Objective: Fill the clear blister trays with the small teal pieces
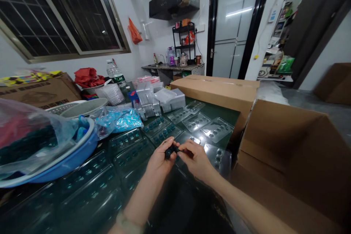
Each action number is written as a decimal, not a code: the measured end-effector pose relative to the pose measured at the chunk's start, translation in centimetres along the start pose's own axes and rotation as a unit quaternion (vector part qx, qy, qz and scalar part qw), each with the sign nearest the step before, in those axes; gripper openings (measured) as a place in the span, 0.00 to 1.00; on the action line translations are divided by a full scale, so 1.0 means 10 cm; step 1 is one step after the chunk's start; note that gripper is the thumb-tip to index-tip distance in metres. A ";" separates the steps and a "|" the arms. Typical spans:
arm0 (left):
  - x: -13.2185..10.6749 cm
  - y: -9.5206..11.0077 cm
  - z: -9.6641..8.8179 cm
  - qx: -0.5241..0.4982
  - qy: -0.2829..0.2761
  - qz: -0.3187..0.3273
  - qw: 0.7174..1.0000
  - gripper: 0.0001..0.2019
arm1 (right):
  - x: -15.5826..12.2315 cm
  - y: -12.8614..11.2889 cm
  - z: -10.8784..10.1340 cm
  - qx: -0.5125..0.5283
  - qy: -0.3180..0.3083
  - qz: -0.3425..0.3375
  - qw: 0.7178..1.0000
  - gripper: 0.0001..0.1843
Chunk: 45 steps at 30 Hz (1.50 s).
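Left hand point(160, 161) and right hand point(195, 161) meeting at the centre of the view, both closed on one small black object point(171, 151), too small and too covered to identify. Left fingers curled around its near side; right thumb and fingers pinching its other end. Object held just above the clear plastic blister trays point(133, 157) that spread across a dark green tabletop point(222, 114) from about 7 o'clock round to 1 o'clock, with one such tray point(218, 159) just beside the right hand at 3 o'clock.

Farther off at 11 o'clock, stacks of clear trays point(146, 97). At 10 o'clock, a blue-filled plastic bag point(119, 120). At 9 o'clock, a blue basin point(64, 164) under a clear plastic bag point(30, 131). At 3 o'clock, an open cardboard box point(285, 142); at 1 o'clock, a long closed carton point(216, 89). Far off at 12 o'clock, a sink counter point(175, 67) bearing bottles and a kettle.
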State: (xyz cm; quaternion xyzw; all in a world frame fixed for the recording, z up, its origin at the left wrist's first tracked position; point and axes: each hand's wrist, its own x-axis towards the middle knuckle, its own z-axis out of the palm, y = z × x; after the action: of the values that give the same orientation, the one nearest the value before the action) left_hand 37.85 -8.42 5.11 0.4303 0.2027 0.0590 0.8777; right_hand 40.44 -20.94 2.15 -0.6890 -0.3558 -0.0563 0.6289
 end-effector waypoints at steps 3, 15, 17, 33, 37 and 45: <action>-0.07 -0.01 -0.05 0.045 -0.010 0.018 0.999 0.03 | 0.02 -0.02 -0.05 0.144 -0.035 0.129 0.981 0.04; -0.35 0.04 -0.10 0.161 -0.110 -0.038 0.980 0.07 | -0.01 -0.04 -0.07 0.466 -0.089 0.306 0.826 0.10; -0.37 0.00 -0.10 0.163 -0.088 -0.010 0.983 0.08 | -0.03 -0.04 -0.04 0.489 -0.102 0.330 0.801 0.10; -0.32 -0.27 -0.09 0.130 0.006 -0.027 0.991 0.11 | -0.29 -0.02 -0.01 0.105 0.012 0.157 0.982 0.06; -0.25 -0.34 -0.09 0.110 -0.012 -0.054 0.992 0.10 | -0.29 0.07 -0.12 0.110 -0.036 0.181 0.977 0.07; -0.11 -0.22 -0.18 0.055 0.022 -0.064 0.996 0.07 | 0.44 0.67 -0.63 -0.257 -0.025 0.124 0.958 0.05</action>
State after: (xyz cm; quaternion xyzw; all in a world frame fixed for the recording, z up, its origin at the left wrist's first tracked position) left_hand 35.98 -8.73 2.71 0.4623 0.2519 0.0005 0.8502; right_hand 49.81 -24.48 0.18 -0.8675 -0.2565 -0.0504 0.4232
